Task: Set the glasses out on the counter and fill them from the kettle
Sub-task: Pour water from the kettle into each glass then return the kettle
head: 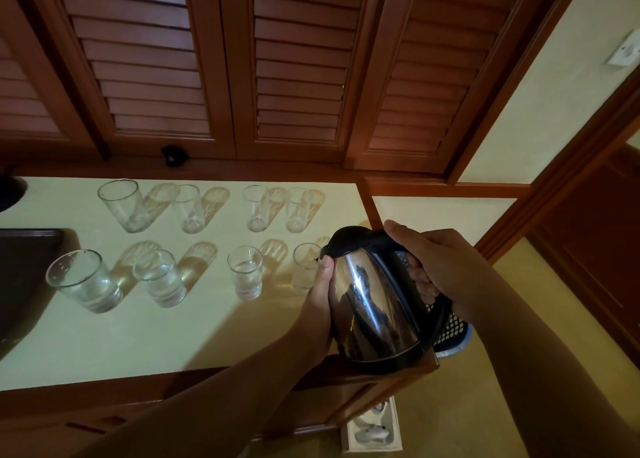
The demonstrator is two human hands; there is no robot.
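Your right hand (438, 267) is wrapped around the black handle of the kettle (375, 305), fingers curled through the loop and thumb laid along the top. Your left hand (320, 298) is pressed flat against the kettle's shiny steel side, palm cupping it, thumb up near the black lid. The kettle is held off the counter (207, 336), tipped toward the glasses; its spout is turned away from you and hidden behind the lid and your left thumb, so you cannot see whether water is running.

Just beyond the kettle's lid stands the nearest glass (306, 267), partly covered by your left hand; its fill level is hard to make out. Leftward from the kettle the front row goes on with three more glasses (245, 272), (160, 277), (85, 281), each showing water in its lower part. Behind them, farther from the kettle, a back row of four glasses (190, 208) looks empty.

Far left of the kettle, a dark tray (20, 284) is cut off by the frame edge. Below the kettle, past the counter's corner, a meshed dark object is mostly hidden.
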